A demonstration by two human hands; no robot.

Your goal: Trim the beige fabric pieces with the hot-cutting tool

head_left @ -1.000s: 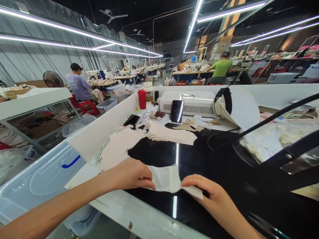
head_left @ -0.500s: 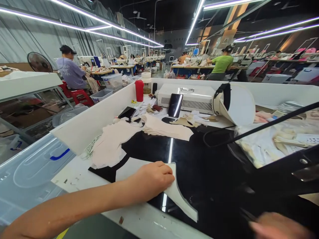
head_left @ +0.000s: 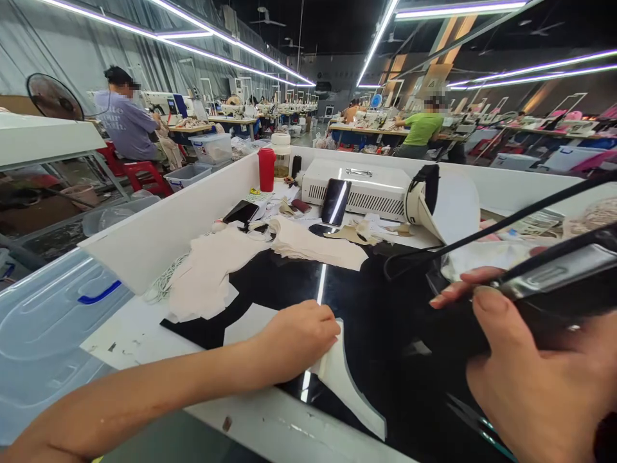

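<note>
My left hand [head_left: 303, 337] is closed on a stack of pale cut fabric pieces [head_left: 359, 392] that lies on the glossy black surface [head_left: 385, 308] near its front edge. At the right, my right hand [head_left: 535, 360] is raised, its thumb and fingers around the end of a black and metal machine part [head_left: 554, 270]. Below this hand, scissors [head_left: 475, 418] lie on the black surface, partly hidden by it. Farther back are pale pink fabric pieces [head_left: 200, 273] and a second pale stack [head_left: 315, 243].
Along the back stand a red cup [head_left: 266, 170], a jar [head_left: 281, 157], a phone [head_left: 335, 202] and a white vented box [head_left: 359, 183]. A black cable [head_left: 482, 241] crosses the right side. A clear blue bin [head_left: 48, 328] is at the left. People sit at machines beyond.
My right hand has risen from the lower right corner to the machine part, which has swung or come closer. The scissors now lie below it. My left hand stays on the fabric stack.
</note>
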